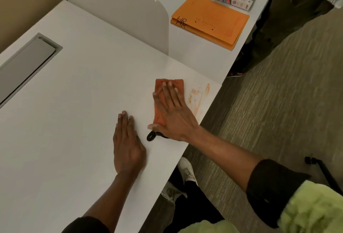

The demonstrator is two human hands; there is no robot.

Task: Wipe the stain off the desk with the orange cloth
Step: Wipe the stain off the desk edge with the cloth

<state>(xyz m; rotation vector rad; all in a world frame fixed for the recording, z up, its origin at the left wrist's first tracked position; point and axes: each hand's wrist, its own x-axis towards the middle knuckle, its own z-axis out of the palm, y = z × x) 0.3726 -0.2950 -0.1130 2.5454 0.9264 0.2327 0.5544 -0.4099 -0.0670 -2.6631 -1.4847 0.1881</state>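
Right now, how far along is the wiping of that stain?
Done: the orange cloth is flat on the desk. In hand: the right hand presses it down; the left hand lies flat beside it. Left: the stain, right of the cloth near the desk edge, shows orange smears uncovered.

A folded, rectangular orange cloth (163,101) with a small black loop at its near end is lying flat on the smooth white desk (74,103) near its right edge, just left of a smeared, streaky orange stain (199,97) that is showing on the desktop.
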